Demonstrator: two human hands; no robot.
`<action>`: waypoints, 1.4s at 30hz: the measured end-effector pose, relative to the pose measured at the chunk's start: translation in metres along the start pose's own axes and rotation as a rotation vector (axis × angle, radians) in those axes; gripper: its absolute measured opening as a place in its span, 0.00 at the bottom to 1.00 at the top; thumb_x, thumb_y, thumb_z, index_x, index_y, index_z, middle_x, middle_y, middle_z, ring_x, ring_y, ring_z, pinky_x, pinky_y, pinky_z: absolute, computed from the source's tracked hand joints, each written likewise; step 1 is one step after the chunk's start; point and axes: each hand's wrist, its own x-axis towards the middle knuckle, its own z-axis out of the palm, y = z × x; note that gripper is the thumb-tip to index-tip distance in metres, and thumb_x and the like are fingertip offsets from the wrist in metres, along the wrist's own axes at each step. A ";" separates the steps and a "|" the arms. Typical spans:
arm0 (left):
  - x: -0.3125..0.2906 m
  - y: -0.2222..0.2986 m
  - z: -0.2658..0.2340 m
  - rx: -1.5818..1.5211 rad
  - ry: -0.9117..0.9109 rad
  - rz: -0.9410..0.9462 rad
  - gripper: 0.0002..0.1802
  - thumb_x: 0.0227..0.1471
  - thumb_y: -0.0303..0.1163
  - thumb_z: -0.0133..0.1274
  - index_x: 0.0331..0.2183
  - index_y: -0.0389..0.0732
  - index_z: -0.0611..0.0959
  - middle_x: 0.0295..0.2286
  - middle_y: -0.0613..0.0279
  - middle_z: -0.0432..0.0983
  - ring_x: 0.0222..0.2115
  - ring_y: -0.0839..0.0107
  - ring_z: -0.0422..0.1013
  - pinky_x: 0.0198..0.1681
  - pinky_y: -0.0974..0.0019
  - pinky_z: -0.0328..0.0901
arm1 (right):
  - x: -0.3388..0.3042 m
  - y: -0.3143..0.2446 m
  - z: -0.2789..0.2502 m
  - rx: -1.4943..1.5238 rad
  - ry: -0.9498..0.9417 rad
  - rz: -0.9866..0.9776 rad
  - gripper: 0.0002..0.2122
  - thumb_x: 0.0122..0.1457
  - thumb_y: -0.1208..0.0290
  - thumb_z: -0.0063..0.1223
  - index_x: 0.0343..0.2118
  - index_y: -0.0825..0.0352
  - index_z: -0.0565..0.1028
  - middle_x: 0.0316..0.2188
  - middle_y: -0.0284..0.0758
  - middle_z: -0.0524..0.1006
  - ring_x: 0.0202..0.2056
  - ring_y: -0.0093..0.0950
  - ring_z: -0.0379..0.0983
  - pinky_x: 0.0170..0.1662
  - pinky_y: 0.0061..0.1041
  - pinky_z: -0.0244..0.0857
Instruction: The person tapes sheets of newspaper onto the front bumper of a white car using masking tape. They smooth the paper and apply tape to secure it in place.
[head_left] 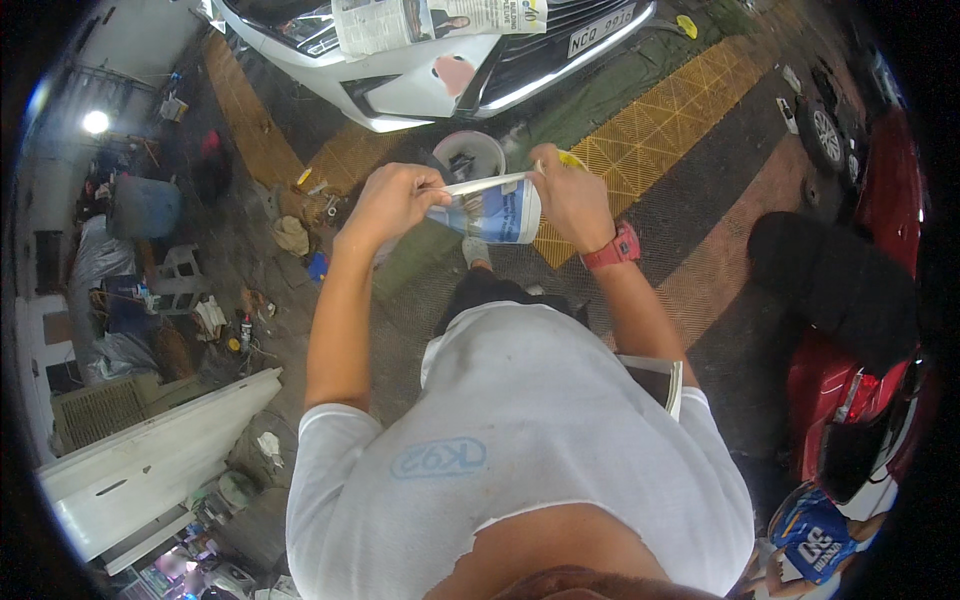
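A folded piece of newspaper [503,214] hangs between my hands, in front of my body. A pale strip [488,184], which looks like masking tape, runs taut along its upper edge. The fingers of my left hand [388,206] pinch the strip's left end. At the other end my right hand [574,208], with a red watch on its wrist, grips the strip's end and the paper's corner. Part of a yellow ring [571,160], perhaps the tape roll's core, shows behind my right fingers. More folded paper [655,380] is tucked beneath my right arm.
Ahead stands a white car [410,88] with newspaper [440,22] over its front and a pinkish patch on its bumper. A bucket [471,150] sits beside it. Red car parts [835,390] and a person in blue [815,540] are at right; a white panel [160,455] leans left.
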 end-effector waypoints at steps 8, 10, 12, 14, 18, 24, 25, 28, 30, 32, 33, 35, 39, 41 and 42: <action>0.011 -0.043 0.060 -0.044 0.185 -0.141 0.11 0.56 0.37 0.66 0.33 0.38 0.89 0.20 0.54 0.77 0.20 0.63 0.72 0.30 0.60 0.66 | -0.032 0.136 0.030 1.095 0.648 0.750 0.06 0.75 0.65 0.49 0.44 0.61 0.69 0.25 0.31 0.77 0.22 0.22 0.72 0.25 0.23 0.66; 0.016 -0.056 0.063 -0.130 0.167 -0.312 0.11 0.59 0.36 0.63 0.37 0.38 0.89 0.27 0.52 0.82 0.28 0.58 0.79 0.35 0.58 0.70 | -0.024 0.163 -0.005 1.018 0.725 0.767 0.11 0.74 0.65 0.52 0.52 0.63 0.68 0.26 0.33 0.79 0.24 0.22 0.75 0.30 0.22 0.70; 0.028 -0.063 0.090 -0.135 0.340 -0.107 0.10 0.62 0.33 0.60 0.40 0.39 0.89 0.33 0.51 0.84 0.35 0.55 0.80 0.40 0.56 0.72 | 0.000 0.126 -0.026 0.933 0.667 0.657 0.17 0.73 0.65 0.54 0.59 0.64 0.66 0.28 0.33 0.80 0.26 0.23 0.76 0.32 0.24 0.71; 0.057 -0.062 0.120 -0.087 0.433 0.078 0.13 0.59 0.27 0.57 0.45 0.41 0.89 0.39 0.50 0.83 0.42 0.51 0.79 0.49 0.51 0.71 | 0.030 0.088 -0.035 0.702 0.498 0.435 0.26 0.70 0.63 0.59 0.66 0.64 0.65 0.34 0.36 0.82 0.32 0.28 0.77 0.37 0.29 0.72; 0.112 -0.025 0.151 -0.026 0.359 0.079 0.19 0.53 0.25 0.59 0.48 0.44 0.88 0.39 0.53 0.81 0.43 0.50 0.77 0.51 0.50 0.70 | 0.069 0.027 -0.016 0.003 0.119 -0.096 0.31 0.55 0.54 0.72 0.59 0.61 0.76 0.49 0.47 0.79 0.49 0.47 0.73 0.53 0.45 0.68; 0.181 -0.034 0.173 -0.059 0.337 0.078 0.29 0.50 0.21 0.56 0.55 0.49 0.85 0.39 0.57 0.78 0.44 0.52 0.75 0.54 0.51 0.68 | 0.120 0.081 0.034 -0.100 -0.107 -0.052 0.19 0.54 0.60 0.71 0.47 0.62 0.83 0.43 0.45 0.80 0.47 0.48 0.72 0.50 0.45 0.67; 0.191 -0.039 0.170 -0.052 0.307 0.102 0.30 0.50 0.21 0.56 0.56 0.50 0.85 0.39 0.57 0.78 0.44 0.53 0.75 0.54 0.51 0.68 | 0.130 0.096 0.037 -0.117 -0.157 -0.012 0.17 0.55 0.62 0.70 0.46 0.62 0.83 0.42 0.45 0.80 0.46 0.47 0.73 0.49 0.46 0.67; 0.219 -0.050 0.165 -0.065 0.251 0.150 0.32 0.51 0.20 0.55 0.58 0.52 0.84 0.39 0.58 0.79 0.45 0.54 0.75 0.56 0.51 0.67 | 0.156 0.119 0.045 -0.108 -0.099 -0.001 0.11 0.57 0.70 0.66 0.43 0.62 0.82 0.36 0.40 0.81 0.43 0.46 0.73 0.48 0.45 0.67; 0.238 -0.053 0.169 -0.116 0.252 0.153 0.34 0.51 0.19 0.54 0.59 0.53 0.83 0.39 0.58 0.79 0.46 0.54 0.75 0.57 0.50 0.67 | 0.170 0.126 0.050 -0.080 -0.074 0.078 0.09 0.58 0.73 0.64 0.42 0.62 0.80 0.35 0.39 0.81 0.42 0.45 0.74 0.47 0.44 0.67; 0.254 -0.060 0.167 -0.125 0.247 0.124 0.35 0.51 0.19 0.54 0.60 0.53 0.83 0.39 0.58 0.80 0.47 0.55 0.76 0.56 0.51 0.68 | 0.188 0.141 0.056 -0.178 -0.130 0.063 0.07 0.59 0.73 0.63 0.40 0.62 0.81 0.35 0.39 0.82 0.41 0.45 0.74 0.47 0.45 0.66; 0.261 -0.065 0.166 -0.130 0.242 0.110 0.35 0.51 0.19 0.54 0.60 0.53 0.82 0.39 0.58 0.80 0.47 0.55 0.76 0.56 0.51 0.68 | 0.197 0.151 0.057 -0.228 -0.157 0.055 0.07 0.59 0.73 0.63 0.39 0.62 0.81 0.34 0.39 0.82 0.41 0.44 0.74 0.46 0.45 0.66; 0.273 -0.072 0.160 -0.128 0.215 0.118 0.37 0.51 0.19 0.54 0.62 0.54 0.80 0.40 0.57 0.80 0.46 0.55 0.76 0.54 0.51 0.69 | 0.216 0.163 0.055 -0.216 -0.147 0.029 0.03 0.59 0.71 0.63 0.34 0.62 0.82 0.33 0.38 0.81 0.40 0.43 0.74 0.46 0.45 0.66; 0.294 -0.083 0.172 -0.146 0.239 0.148 0.38 0.54 0.21 0.55 0.66 0.53 0.75 0.39 0.55 0.81 0.43 0.53 0.77 0.52 0.51 0.71 | 0.244 0.185 0.056 -0.241 -0.172 -0.013 0.03 0.58 0.70 0.65 0.31 0.62 0.82 0.32 0.38 0.81 0.39 0.43 0.76 0.44 0.43 0.70; 0.302 -0.086 0.179 -0.221 0.237 0.039 0.37 0.57 0.24 0.55 0.67 0.51 0.73 0.38 0.53 0.81 0.41 0.51 0.77 0.51 0.51 0.70 | 0.257 0.197 0.056 -0.263 -0.219 -0.028 0.03 0.58 0.69 0.65 0.31 0.61 0.82 0.32 0.37 0.81 0.40 0.43 0.77 0.43 0.42 0.72; 0.305 -0.088 0.184 -0.257 0.238 -0.020 0.36 0.59 0.25 0.56 0.68 0.50 0.72 0.37 0.53 0.82 0.40 0.50 0.77 0.51 0.51 0.70 | 0.265 0.204 0.056 -0.267 -0.242 -0.037 0.03 0.58 0.69 0.65 0.31 0.61 0.82 0.32 0.37 0.81 0.40 0.43 0.77 0.43 0.41 0.72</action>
